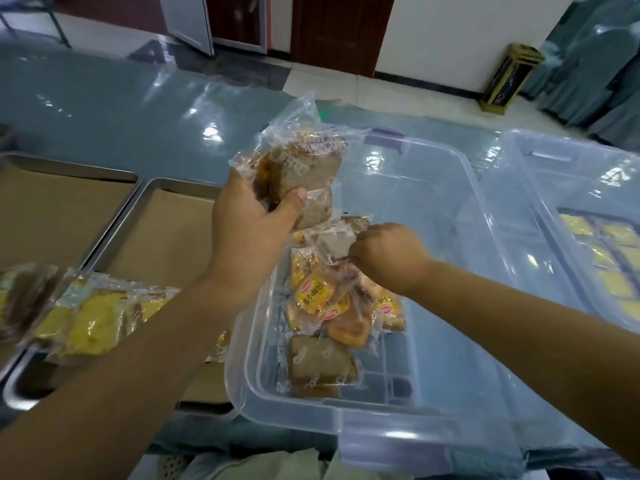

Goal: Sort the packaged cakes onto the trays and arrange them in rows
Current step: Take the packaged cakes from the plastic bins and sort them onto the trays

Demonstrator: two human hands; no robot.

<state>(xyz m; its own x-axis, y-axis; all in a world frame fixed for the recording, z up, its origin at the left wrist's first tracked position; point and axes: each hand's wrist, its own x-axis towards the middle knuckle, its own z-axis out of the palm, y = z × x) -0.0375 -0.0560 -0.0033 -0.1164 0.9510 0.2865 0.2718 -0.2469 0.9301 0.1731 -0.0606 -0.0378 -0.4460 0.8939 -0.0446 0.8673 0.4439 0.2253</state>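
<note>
My left hand (252, 223) holds a stack of brown packaged cakes (301, 168) in clear wrappers above the left rim of a clear plastic bin (450, 188). My right hand (384, 254) is inside the bin, fingers pinched on the clear wrapper of another brown cake (334, 242). Below it lie several small yellow-wrapped buns (313, 296) and a brown packaged cake (320, 362) on the bin floor. Two metal trays lined with brown paper sit at the left, the near tray (166, 237) and the far-left tray (52, 209). Yellow packaged cakes (93, 320) lie on the near tray's front part.
A second clear bin (571, 188) stands to the right, with yellow cakes (609, 258) showing through it. The table has a glossy blue-green cover (121, 109). A gold floor bin (509, 77) stands by the far wall.
</note>
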